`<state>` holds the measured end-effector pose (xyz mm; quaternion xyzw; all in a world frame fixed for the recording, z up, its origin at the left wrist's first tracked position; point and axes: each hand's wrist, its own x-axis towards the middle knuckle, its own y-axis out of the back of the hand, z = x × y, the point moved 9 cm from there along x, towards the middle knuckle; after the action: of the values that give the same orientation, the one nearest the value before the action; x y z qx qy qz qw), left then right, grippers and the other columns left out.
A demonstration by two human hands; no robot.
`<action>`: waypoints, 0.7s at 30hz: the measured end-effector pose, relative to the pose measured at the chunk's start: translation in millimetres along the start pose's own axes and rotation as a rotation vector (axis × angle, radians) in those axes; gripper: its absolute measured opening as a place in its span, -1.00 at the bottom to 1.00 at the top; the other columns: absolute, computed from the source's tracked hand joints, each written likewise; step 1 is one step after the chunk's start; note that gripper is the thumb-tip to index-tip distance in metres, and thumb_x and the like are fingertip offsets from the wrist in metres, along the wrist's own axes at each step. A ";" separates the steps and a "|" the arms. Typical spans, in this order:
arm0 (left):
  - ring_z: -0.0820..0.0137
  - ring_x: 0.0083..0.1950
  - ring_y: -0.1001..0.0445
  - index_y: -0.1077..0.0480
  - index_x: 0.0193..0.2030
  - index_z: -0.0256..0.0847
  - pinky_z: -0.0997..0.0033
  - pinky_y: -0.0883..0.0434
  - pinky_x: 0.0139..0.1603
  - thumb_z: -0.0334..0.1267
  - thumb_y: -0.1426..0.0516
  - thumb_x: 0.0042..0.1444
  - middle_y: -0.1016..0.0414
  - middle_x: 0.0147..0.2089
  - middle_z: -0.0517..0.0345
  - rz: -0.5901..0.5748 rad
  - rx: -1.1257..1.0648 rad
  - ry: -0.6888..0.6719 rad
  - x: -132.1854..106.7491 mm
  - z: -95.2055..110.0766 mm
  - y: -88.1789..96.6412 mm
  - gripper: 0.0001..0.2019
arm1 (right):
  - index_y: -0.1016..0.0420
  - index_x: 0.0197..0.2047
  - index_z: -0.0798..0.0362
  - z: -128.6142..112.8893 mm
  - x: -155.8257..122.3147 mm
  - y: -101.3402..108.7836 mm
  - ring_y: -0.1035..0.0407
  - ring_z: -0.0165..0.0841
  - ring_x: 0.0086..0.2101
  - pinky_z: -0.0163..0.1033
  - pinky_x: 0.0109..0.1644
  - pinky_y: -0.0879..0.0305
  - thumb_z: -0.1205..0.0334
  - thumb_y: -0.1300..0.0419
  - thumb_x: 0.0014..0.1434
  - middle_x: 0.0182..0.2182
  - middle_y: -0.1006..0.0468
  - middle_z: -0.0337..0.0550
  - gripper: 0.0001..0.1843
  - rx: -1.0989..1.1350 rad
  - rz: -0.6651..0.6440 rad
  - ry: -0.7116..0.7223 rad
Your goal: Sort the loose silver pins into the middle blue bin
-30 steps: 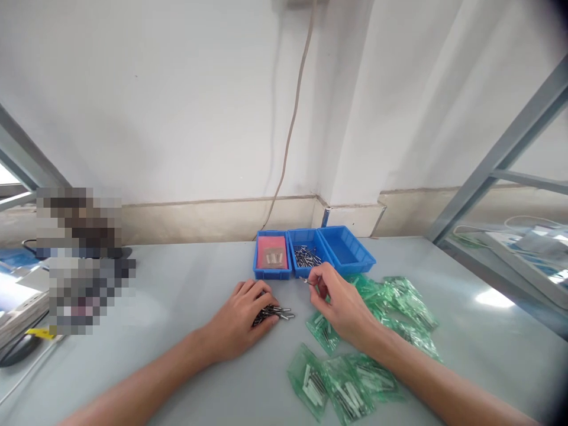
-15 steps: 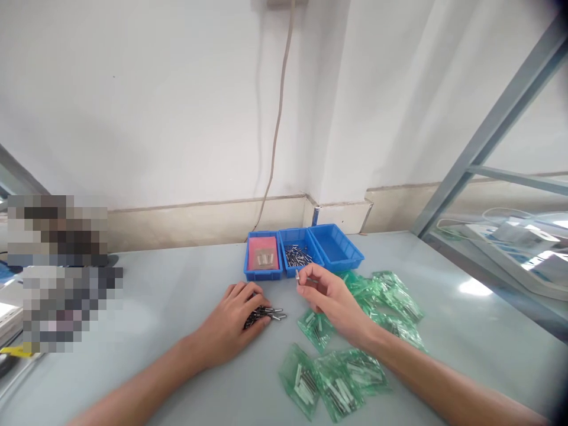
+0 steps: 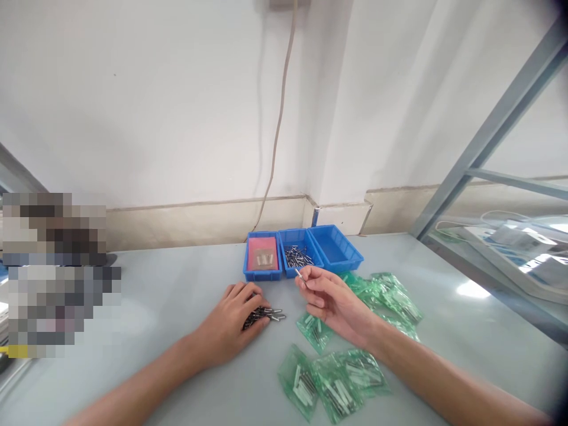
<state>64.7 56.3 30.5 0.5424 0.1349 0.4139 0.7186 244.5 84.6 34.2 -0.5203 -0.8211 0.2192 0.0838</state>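
Many metal pins (image 3: 258, 317) on a grey table (image 3: 168, 284), white wall (image 3: 186, 112) behind.

No lettering, numbers or signs legible; none readable on metal pins (image 3: 261, 315), green bags (image 3: 335, 384), blue bins (image 3: 262, 276)

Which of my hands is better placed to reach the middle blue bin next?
Likely your right hand: its fingers hold a slim metal pin just before the middle blue bin, while your left hand sits farther away, cupped over a pile of metal pins.
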 end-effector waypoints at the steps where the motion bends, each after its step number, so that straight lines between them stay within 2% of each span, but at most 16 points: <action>1: 0.16 0.10 -0.40 -0.43 0.12 -0.09 0.09 -0.36 0.17 -0.24 -0.13 0.50 -0.45 0.13 0.04 -0.005 0.000 0.002 -0.1 0.0 -0.2 -0.86 | -0.46 -0.18 -0.03 -1.2 0.3 1.1 0.13 -0.45 -0.50 -0.26 -0.45 0.20 0.14 -0.36 0.27 -0.36 -0.27 -0.32 -0.83 -0.057 0.006 0.023; 3: 0.16 0.09 -0.39 -0.43 0.11 -0.10 0.08 -0.36 0.18 -0.24 -0.13 0.51 -0.45 0.13 0.04 -0.009 -0.001 0.004 -0.3 0.2 0.0 -0.87 | -0.43 -0.16 -0.07 -6.4 0.4 4.2 0.09 -0.43 -0.51 -0.26 -0.44 0.15 0.09 -0.31 0.34 -0.44 -0.20 -0.37 -0.84 -0.254 0.031 0.107; 5: 0.17 0.09 -0.39 -0.44 0.11 -0.10 0.08 -0.36 0.18 -0.24 -0.13 0.51 -0.44 0.14 0.04 -0.010 0.000 0.005 -0.4 0.2 0.2 -0.87 | -0.43 -0.15 -0.09 -16.8 -2.1 6.7 -0.04 -0.39 -0.49 -0.26 -0.42 0.02 0.10 -0.27 0.38 -0.43 -0.25 -0.35 -0.88 -0.538 0.089 0.252; 8: 0.16 0.10 -0.38 -0.43 0.11 -0.09 0.07 -0.35 0.18 -0.24 -0.13 0.51 -0.44 0.15 0.04 -0.010 -0.004 0.004 -0.7 -0.1 0.0 -0.87 | -0.46 -0.14 -0.09 -30.1 -10.8 0.9 -0.23 -0.33 -0.40 -0.20 -0.31 -0.18 0.20 -0.20 0.41 -0.24 -0.45 -0.20 -0.97 -0.938 0.146 0.474; 11: 0.16 0.11 -0.38 -0.43 0.11 -0.09 0.07 -0.35 0.19 -0.24 -0.13 0.50 -0.44 0.15 0.04 -0.003 -0.010 -0.001 -1.0 -0.1 -0.1 -0.87 | -0.47 -0.12 -0.11 -30.4 -15.5 -6.8 -0.27 -0.32 -0.39 -0.18 -0.27 -0.22 0.29 -0.12 0.44 -0.12 -0.52 -0.14 -0.87 -1.127 0.128 0.560; 13: 0.16 0.10 -0.39 -0.43 0.11 -0.09 0.07 -0.35 0.19 -0.24 -0.13 0.51 -0.45 0.15 0.03 0.008 -0.011 -0.007 -1.2 0.5 0.7 -0.87 | -0.46 -0.12 -0.12 -29.6 -14.9 -6.0 -0.27 -0.32 -0.38 -0.18 -0.26 -0.23 0.30 -0.12 0.42 -0.12 -0.52 -0.15 -0.87 -1.137 0.140 0.565; 16: 0.16 0.08 -0.40 -0.44 0.10 -0.09 0.08 -0.37 0.17 -0.22 -0.12 0.51 -0.46 0.13 0.03 0.026 -0.005 -0.019 -1.2 2.2 2.6 -0.87 | -0.45 -0.15 -0.10 -29.1 -8.1 10.0 -0.25 -0.32 -0.41 -0.21 -0.32 -0.21 0.22 -0.19 0.40 -0.30 -0.44 -0.22 -0.97 -0.951 0.234 0.490; 18: 0.17 0.07 -0.41 -0.44 0.09 -0.09 0.10 -0.38 0.16 -0.22 -0.12 0.51 -0.47 0.11 0.03 0.029 -0.001 -0.022 -0.9 2.9 3.3 -0.88 | -0.41 -0.18 -0.08 -24.2 -1.0 24.4 -0.17 -0.36 -0.49 -0.26 -0.43 -0.11 0.10 -0.27 0.36 -0.45 -0.32 -0.33 -0.86 -0.740 0.291 0.380; 21: 0.18 0.06 -0.41 -0.44 0.08 -0.09 0.11 -0.38 0.15 -0.22 -0.13 0.50 -0.46 0.10 0.06 0.016 0.002 -0.013 -0.3 2.2 2.6 -0.89 | -0.37 -0.20 -0.07 -17.2 5.7 35.1 -0.04 -0.44 -0.57 -0.32 -0.53 0.05 -0.04 -0.38 0.28 -0.55 -0.24 -0.43 -0.68 -0.464 0.323 0.258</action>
<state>64.7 54.8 33.5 0.5470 0.1261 0.4160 0.7155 277.0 107.2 33.3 -0.6728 -0.7385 -0.0317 0.0304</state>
